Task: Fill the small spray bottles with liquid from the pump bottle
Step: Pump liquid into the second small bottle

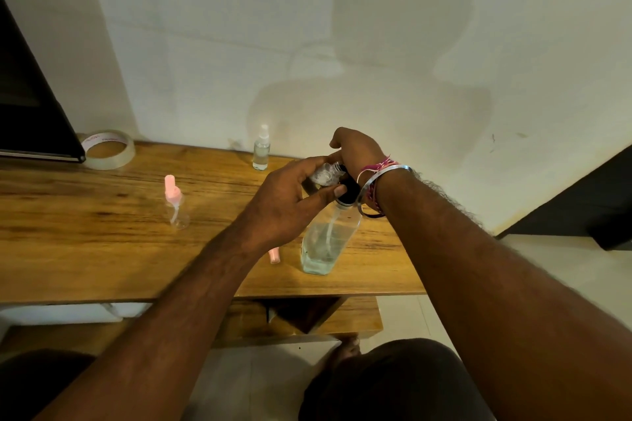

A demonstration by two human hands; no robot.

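Left hand (290,202) grips small bottle (325,176) – right hand (355,150) grips pump bottle (328,243) (near table edge (307,294))

Steel bangle (383,178) + pink threads (376,167), right wrist

The long brown wooden table (102,243) shows a smooth, faintly glossy grained top. The tall clear plastic pump bottle (328,243) looks glossy (its black collar too). The broad clear tape roll (108,149) shines; the thin silver metal bangle (383,178) gleams.

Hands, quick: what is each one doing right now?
Left hand: closed around a small clear bottle.
Right hand: on top of the pump bottle; grip cannot be told.
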